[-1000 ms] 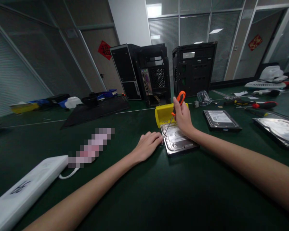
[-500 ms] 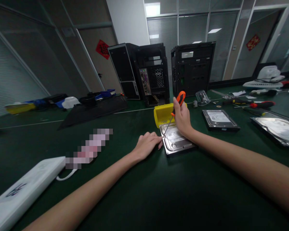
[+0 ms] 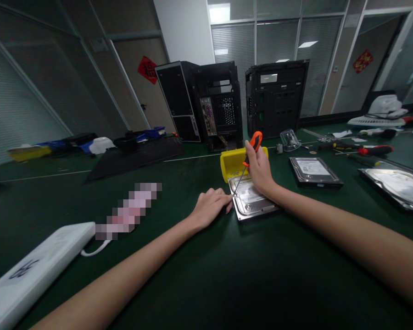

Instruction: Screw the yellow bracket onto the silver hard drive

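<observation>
A silver hard drive (image 3: 256, 208) lies flat on the green table, label side up. Fingers of my left hand (image 3: 211, 206) are closed against its left edge. My right hand (image 3: 259, 167) is wrapped round the orange and black handle of a screwdriver (image 3: 257, 141). The screwdriver's thin shaft slants down to the left, its tip at the drive's left edge close to my left fingertips; what the tip touches is too small to make out. Right behind the drive stands an open yellow case (image 3: 234, 165), partly hidden by my right hand.
Two more hard drives, one with a label (image 3: 315, 167) and one shiny (image 3: 399, 185), lie to the right. Pliers (image 3: 375, 150) and other tools are behind them. Black computer cases (image 3: 277, 101) line the back. A white box (image 3: 37, 261) sits at left.
My right hand and the screwdriver handle have shifted slightly to the left, while the tip stays at the drive's edge. My left hand and the drive look unmoved.
</observation>
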`<state>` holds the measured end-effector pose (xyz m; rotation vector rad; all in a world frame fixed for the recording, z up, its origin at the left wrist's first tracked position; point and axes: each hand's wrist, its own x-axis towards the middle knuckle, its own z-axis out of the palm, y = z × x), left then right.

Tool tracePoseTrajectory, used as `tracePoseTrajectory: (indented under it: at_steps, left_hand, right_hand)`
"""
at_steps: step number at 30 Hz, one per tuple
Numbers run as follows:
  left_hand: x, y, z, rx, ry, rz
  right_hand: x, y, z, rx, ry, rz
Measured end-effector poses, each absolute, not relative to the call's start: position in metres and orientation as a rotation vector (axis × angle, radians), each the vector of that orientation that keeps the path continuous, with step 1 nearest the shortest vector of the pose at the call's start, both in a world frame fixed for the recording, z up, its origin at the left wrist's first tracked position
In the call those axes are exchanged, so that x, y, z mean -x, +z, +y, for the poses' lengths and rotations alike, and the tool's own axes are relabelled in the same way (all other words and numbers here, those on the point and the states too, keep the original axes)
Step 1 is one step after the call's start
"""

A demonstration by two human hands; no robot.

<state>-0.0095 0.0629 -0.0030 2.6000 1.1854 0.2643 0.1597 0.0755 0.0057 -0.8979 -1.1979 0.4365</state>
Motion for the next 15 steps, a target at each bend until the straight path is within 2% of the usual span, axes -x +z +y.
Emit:
tracePoseTrajectory:
  at_steps: [15]
  left_hand:
    - [0.008,0.0,0.06,-2.565,0.265,1.185]
  right_hand:
    - [-0.157,0.026,0.069,0.919,0.278,-1.512]
